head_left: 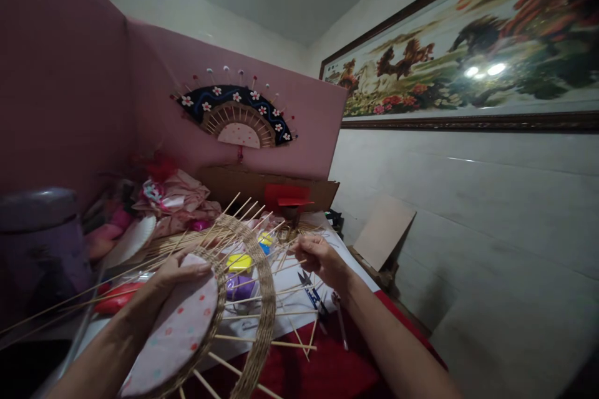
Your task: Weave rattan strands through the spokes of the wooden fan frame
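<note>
My left hand is closed on a fan frame, its thumb lying over the pale dotted cloth half-circle. Thin wooden sticks spread outward from that half-circle. A curved band of woven twine crosses them, and another twine edge borders the cloth. Beyond the band, my right hand is pinched shut close to the stick ends at the upper right. What its fingers hold is too small to make out. Small blue-handled snips lie on the table just below my right hand.
Yellow and purple packets lie behind the frame. Crumpled pink cloth is heaped at the back left, near a paper plate. A finished-looking flowered fan hangs on the pink panel. Cardboard leans at the right wall.
</note>
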Demonstrator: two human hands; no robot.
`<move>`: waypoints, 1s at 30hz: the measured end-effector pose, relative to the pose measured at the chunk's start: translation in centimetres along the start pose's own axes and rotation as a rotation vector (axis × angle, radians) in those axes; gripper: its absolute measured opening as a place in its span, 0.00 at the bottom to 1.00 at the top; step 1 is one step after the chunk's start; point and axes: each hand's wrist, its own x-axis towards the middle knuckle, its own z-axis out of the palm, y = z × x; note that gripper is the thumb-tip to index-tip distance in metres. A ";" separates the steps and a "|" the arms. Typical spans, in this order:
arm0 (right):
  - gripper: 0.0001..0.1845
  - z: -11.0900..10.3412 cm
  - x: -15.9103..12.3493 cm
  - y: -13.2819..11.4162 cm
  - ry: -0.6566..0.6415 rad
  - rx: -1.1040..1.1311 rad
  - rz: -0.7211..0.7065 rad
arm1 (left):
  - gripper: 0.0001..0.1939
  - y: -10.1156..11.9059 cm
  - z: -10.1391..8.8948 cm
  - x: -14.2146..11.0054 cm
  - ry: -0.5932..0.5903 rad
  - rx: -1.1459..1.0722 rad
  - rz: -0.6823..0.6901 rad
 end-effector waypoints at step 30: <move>0.10 2.3 -4.7 -2.8 -0.031 -1.155 -0.560 | 0.43 0.0 0.4 -0.4 0.069 0.088 0.132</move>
